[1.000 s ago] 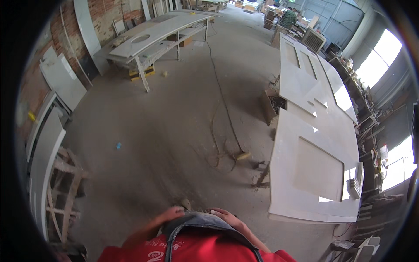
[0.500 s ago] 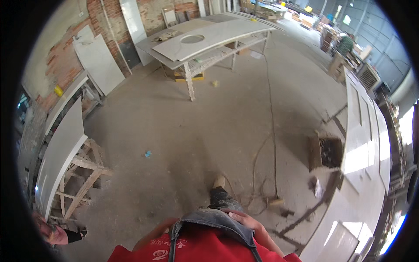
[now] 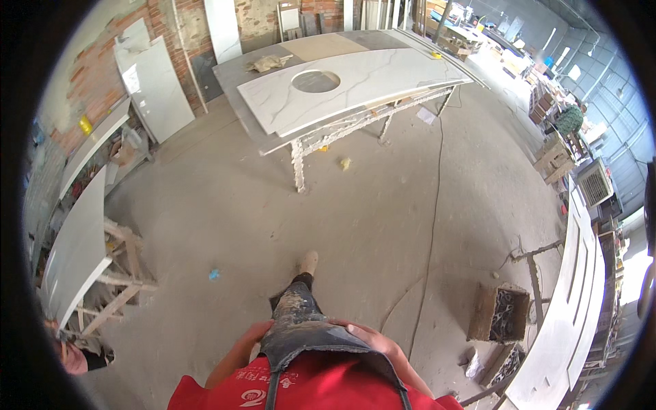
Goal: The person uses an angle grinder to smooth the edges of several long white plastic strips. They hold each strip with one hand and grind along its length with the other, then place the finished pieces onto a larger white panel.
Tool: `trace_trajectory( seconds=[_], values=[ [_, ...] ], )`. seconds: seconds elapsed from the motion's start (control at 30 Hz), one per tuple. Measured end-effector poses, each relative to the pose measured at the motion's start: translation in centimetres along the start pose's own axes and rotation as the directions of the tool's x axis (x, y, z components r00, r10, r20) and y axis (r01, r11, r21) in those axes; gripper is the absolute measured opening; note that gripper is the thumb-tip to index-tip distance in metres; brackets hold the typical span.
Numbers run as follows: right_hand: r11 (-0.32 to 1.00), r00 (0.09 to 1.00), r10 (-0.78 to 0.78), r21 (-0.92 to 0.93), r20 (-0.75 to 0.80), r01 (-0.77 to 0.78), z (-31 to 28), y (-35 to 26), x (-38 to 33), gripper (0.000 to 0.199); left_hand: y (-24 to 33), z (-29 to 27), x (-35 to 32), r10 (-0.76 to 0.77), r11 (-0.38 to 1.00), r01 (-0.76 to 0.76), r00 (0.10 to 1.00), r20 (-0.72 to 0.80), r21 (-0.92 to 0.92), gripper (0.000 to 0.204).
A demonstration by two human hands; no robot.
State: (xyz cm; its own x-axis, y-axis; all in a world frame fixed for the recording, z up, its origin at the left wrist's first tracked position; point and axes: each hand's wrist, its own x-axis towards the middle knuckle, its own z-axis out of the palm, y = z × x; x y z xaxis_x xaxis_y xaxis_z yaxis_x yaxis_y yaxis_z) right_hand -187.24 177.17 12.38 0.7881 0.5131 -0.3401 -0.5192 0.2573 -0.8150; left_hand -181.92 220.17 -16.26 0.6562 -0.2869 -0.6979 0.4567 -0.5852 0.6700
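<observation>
Head view: both hands are seen low in the frame, held against the upper edge of a dark, stained apron [image 3: 311,335] worn over a red shirt [image 3: 307,386]. The left hand [image 3: 256,333] is laid on the apron's left edge with the forearm running down and outward; whether its fingers grip the cloth cannot be told. The right hand [image 3: 372,338] is laid flat on the apron's right edge, fingers together and directed inward toward the body's midline. The apron hangs from the waist with its long axis pointing forward and down along the leading leg, ending just above a light shoe [image 3: 307,262] on the concrete floor [image 3: 225,205]. Well ahead, a white marble slab [image 3: 355,82] with a round cutout is set on a trestle table [image 3: 301,147].
</observation>
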Motion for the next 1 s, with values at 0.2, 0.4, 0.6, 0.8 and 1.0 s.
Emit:
trace_trajectory(
  seconds=[0.2, 0.4, 0.6, 0.8, 1.0],
  values=[
    [0.997, 0.948, -0.064, 0.016, -0.313, 0.072, -9.3, -9.1, 5.5, 0.076, 25.9, -7.9, 18.7, -0.059, 0.822, -0.037, 0.987, 0.15, 0.568, 0.049],
    [0.906, 0.602, -0.107, -0.327, -0.792, -0.268, -19.2, -9.7, 8.8, 0.059, 56.0, -13.3, 30.3, 0.473, 0.72, -0.517, 0.854, 0.217, 0.464, 0.056],
    [0.652, 0.252, 0.056, -0.156, -0.966, -0.742, -34.4, -7.0, 13.5, 0.049, 75.3, -20.5, 39.3, 0.487, 0.785, -0.442, 0.874, 0.009, 0.435, 0.058],
    [0.327, 0.335, 0.321, -0.229, -0.886, -0.917, -48.3, -16.5, 16.8, 0.049, 77.2, -31.5, 49.7, 0.425, 0.83, -0.197, 0.83, -0.362, 0.522, 0.07],
    [0.227, 0.454, 0.384, -0.394, -0.804, -0.891, -56.0, -30.5, 22.2, 0.049, 80.0, -44.4, 62.4, 0.269, 0.914, 0.01, 0.734, -0.624, 0.405, 0.088]
  ],
)
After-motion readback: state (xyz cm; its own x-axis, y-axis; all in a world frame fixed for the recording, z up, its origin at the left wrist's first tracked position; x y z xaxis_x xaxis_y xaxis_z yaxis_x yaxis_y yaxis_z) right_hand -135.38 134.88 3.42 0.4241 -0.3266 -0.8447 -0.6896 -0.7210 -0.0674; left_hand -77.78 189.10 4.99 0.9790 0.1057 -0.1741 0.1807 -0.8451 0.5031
